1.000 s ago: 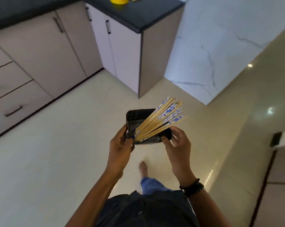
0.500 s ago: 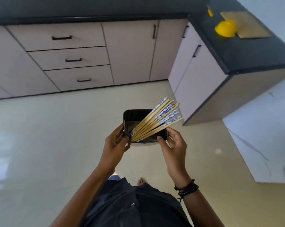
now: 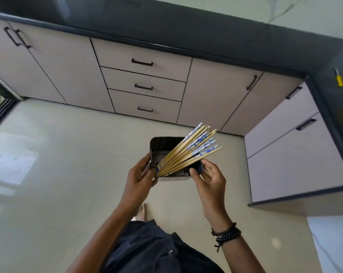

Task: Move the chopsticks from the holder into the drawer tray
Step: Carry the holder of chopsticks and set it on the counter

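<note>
Chopsticks point(image 3: 188, 152) sit loose in the dark holder point(image 3: 158, 146), carried above the floor point(image 3: 68, 154). Shut drawers point(image 3: 143, 85) lie far ahead; no tray in view. Left hand point(image 3: 139, 178) grip wraps holder's left wall, and right hand point(image 3: 210, 178) grip pinches its near-right rim. Sticks themselves look ungripped.

Prob. light, stiff, smooth wood, so apt to fan, roll or slip out singly. Best taken as one bunch round mid-shaft, just past the rim.

Long axis slants: lower ends jammed in near-left corner, blue-patterned tops splayed over far-right rim, pointing far-right.
</note>
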